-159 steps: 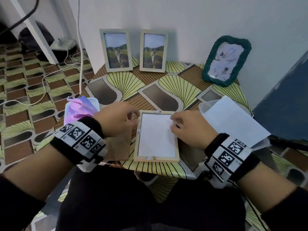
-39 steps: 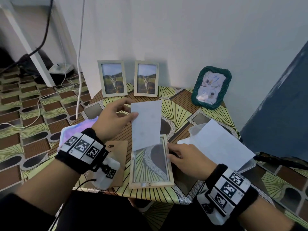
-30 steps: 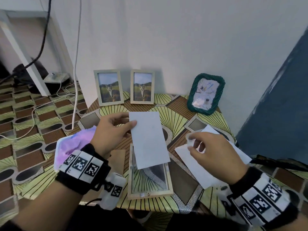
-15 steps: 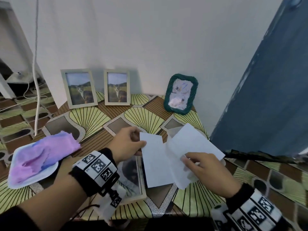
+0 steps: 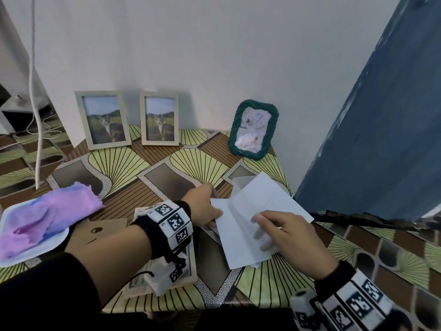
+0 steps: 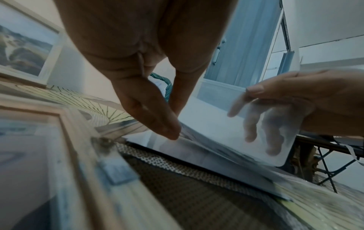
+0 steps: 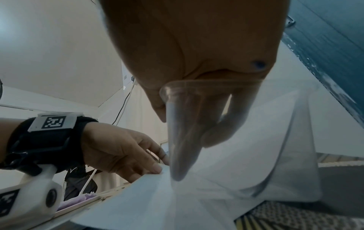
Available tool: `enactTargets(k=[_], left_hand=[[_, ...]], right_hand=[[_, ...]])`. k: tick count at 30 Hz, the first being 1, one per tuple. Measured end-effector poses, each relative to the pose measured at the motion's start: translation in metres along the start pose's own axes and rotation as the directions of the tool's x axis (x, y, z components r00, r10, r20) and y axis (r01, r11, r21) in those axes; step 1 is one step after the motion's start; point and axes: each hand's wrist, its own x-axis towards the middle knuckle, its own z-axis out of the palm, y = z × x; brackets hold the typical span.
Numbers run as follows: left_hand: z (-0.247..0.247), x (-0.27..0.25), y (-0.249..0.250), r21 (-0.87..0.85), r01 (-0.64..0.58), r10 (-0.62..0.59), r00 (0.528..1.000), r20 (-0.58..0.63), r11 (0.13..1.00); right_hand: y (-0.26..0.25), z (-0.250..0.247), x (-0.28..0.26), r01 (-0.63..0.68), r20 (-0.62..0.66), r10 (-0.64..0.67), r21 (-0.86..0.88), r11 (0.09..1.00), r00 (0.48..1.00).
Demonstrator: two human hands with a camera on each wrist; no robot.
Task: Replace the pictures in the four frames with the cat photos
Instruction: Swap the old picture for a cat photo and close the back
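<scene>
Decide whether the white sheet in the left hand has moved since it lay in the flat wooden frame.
Yes. The white sheet, pinched by the left hand, now lies right of the flat wooden frame, beside the right hand.

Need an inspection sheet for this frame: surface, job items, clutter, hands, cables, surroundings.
Surface: patterned tablecloth covers the table.
Job items: two wooden frames with cat photos stand at the wall; green woven frame holds another picture; open frame lies flat; white photo sheet by clear sleeve.
Clutter: purple cloth on a white tray; brown backing board.
Hands: left hand pinches the sheet; right hand holds the sleeve flap.
Cables: white cable hangs at left.
Surroundings: white wall, blue door.
</scene>
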Motion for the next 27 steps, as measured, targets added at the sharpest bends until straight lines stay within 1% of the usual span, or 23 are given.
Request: enactTargets(k=[3,6,9,12,15,18,20,22,23,25,27], left_hand=[[0.0,0.0,0.001,0.081,-0.01,0.01,1.0,0.006,0.997],[-0.003,0.002,0.0,0.081,-0.017,0.017,1.0,0.007,0.997],[-0.006,-0.002,-0.002,0.275,-0.063,0.06,0.998,0.018,0.959],[-0.005,-0.009,-0.002,0.349,-0.111,0.088,0.993,0.081,0.931],[-0.005,-0.017,0.0,0.352,-0.185,0.132,0.977,0.168,0.918],[-0.009,-0.027,0.002,0.304,-0.246,0.195,0.962,0.19,0.92],[-0.011,-0.033,0.002,0.27,-0.26,0.226,0.962,0.153,0.927],[-0.011,-0.038,0.001,0.214,-0.256,0.244,0.966,0.082,0.943],[-0.01,-0.04,0.001,0.166,-0.244,0.241,0.97,0.038,0.955],[-0.006,-0.044,0.002,-0.008,-0.215,0.215,0.976,-0.039,0.977],[0.001,-0.046,0.004,-0.213,-0.208,0.192,0.977,-0.091,0.955]], right_hand=[[0.001,0.003,0.0,0.028,0.017,-0.027,-0.105,0.994,1.0],[0.0,0.006,0.0,0.036,0.057,-0.028,-0.134,0.99,0.998],[-0.002,0.008,0.0,0.055,0.077,-0.042,-0.172,0.983,0.996],[-0.004,0.011,-0.002,0.061,0.095,-0.044,-0.182,0.981,0.995],[-0.007,0.013,-0.003,0.069,0.102,-0.046,-0.234,0.97,0.994],[-0.009,0.015,-0.004,0.068,0.114,-0.036,-0.285,0.956,0.993],[-0.009,0.015,-0.005,0.065,0.108,-0.034,-0.296,0.953,0.994],[-0.009,0.015,-0.006,0.071,0.1,-0.042,-0.304,0.95,0.994],[-0.01,0.016,-0.007,0.074,0.097,-0.047,-0.306,0.949,0.994],[-0.012,0.016,-0.008,0.081,0.087,-0.058,-0.292,0.953,0.995],[-0.014,0.013,-0.01,0.094,0.055,-0.084,-0.189,0.977,0.995]])
